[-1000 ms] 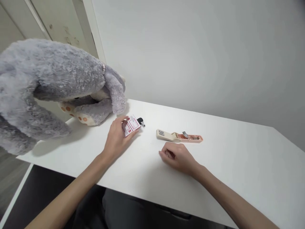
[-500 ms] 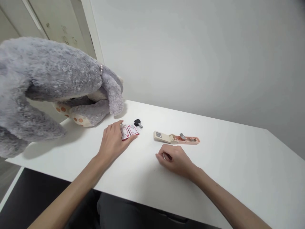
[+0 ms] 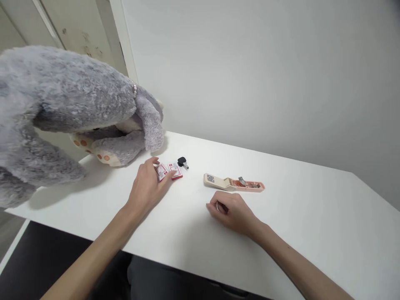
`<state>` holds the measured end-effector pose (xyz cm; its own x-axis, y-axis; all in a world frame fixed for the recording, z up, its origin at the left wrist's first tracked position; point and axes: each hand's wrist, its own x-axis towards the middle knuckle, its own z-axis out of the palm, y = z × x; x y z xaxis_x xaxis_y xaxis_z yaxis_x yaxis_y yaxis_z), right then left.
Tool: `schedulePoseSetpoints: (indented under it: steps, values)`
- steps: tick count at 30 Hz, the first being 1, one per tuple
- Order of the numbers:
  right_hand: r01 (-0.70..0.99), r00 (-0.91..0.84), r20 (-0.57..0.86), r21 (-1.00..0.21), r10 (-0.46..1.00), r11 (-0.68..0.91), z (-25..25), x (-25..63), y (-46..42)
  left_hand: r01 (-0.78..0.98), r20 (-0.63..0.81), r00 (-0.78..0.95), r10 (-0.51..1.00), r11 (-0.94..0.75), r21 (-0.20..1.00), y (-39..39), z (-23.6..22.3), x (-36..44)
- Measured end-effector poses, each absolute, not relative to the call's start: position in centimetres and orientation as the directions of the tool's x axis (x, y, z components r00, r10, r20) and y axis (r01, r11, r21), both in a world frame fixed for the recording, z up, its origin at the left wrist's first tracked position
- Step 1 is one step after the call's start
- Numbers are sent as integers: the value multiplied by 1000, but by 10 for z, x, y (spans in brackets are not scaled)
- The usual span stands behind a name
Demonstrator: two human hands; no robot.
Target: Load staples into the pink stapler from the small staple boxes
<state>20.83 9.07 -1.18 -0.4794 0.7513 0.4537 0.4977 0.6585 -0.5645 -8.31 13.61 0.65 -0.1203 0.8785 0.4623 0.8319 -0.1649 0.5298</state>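
My left hand (image 3: 146,185) lies on the white table (image 3: 312,208), fingers pinched on a small white and red box (image 3: 161,171), which is lifted at one end. A second white and red box (image 3: 176,171) lies flat just right of it. A small black key-like piece (image 3: 182,161) sits beyond them. My right hand (image 3: 231,210) rests on the table as a loose fist, with a thin silvery thing showing between its fingers. Just beyond it lies a cream and pink stapler (image 3: 234,183), opened out flat.
A big grey plush toy (image 3: 71,112) with spotted cream paws fills the left side, resting on the table's far left corner. A plain wall stands behind the table. The near table edge runs across below my forearms.
The two boxes were set down flat side by side half a second ago; now my left hand has pulled the left one apart from the other and tipped it up. My right hand has stayed put.
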Motion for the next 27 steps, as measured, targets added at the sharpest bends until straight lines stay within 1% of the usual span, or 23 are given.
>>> schedulePoseSetpoints:
  steps: [2,4,6,8,10,11,12,14,16,17,19,21,23,25,27]
  values:
    - [501,-475,453,-565,754,656,-12,208,90,770,477,-204,855,-160,617,135,12,-83]
    - [502,-470,455,-567,757,653,-11,208,90,676,490,-283,824,-191,711,133,17,-82]
    - [501,-469,455,-568,756,653,-11,208,90,497,445,-347,825,-241,834,132,21,-80]
    - [501,-471,456,-566,755,654,-11,207,90,267,334,-371,866,-245,932,132,24,-78]
    - [506,-471,456,-563,756,654,-11,207,90,123,247,-353,903,-217,968,132,23,-75]
    - [509,-469,455,-562,757,653,-11,207,90,103,228,-343,911,-205,973,132,23,-74]
    - [511,-467,454,-561,758,651,-11,207,90,109,229,-332,915,-204,973,132,22,-73]
    - [511,-469,455,-560,757,653,-12,207,90,169,290,-308,906,-247,954,131,19,-72]
    - [505,-474,458,-558,752,658,-12,207,90,303,420,-266,867,-339,891,129,17,-71]
    - [503,-474,460,-557,750,660,-12,207,90,396,504,-223,834,-395,829,128,16,-70]
    - [504,-472,460,-560,752,658,-12,207,90,570,642,-79,762,-494,656,125,15,-70]
    - [507,-471,449,-566,759,650,-12,208,90,661,705,117,699,-585,470,123,14,-70]
    - [508,-473,439,-573,764,644,-12,208,90,649,715,322,620,-695,311,120,14,-69]
    - [507,-478,433,-574,764,643,-12,208,90,574,691,509,514,-801,172,116,14,-66]
    - [508,-484,428,-574,764,643,-12,208,90,484,652,636,414,-871,80,114,15,-63]
